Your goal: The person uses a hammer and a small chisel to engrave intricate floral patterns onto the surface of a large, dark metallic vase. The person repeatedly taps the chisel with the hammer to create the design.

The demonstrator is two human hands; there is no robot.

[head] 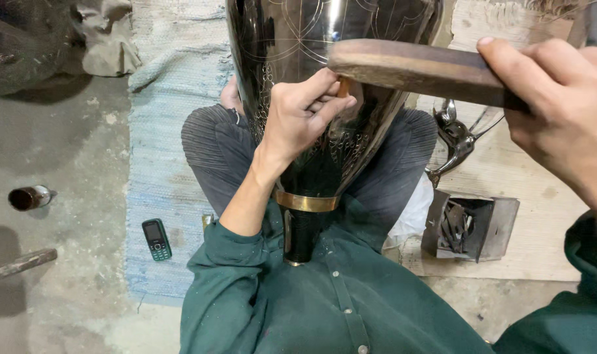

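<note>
Two hands work one dark engraved metal vase [311,98] lying in the person's lap: the left hand [305,111] pinches a small chisel [342,86] against its wall, while the right hand [561,111] grips a wooden mallet [410,65] poised over the chisel's head — so the tool stays steady. Outward on the floor lie a mobile phone [156,239], a box of metal tools [466,226] and a small bottle [29,196].
</note>
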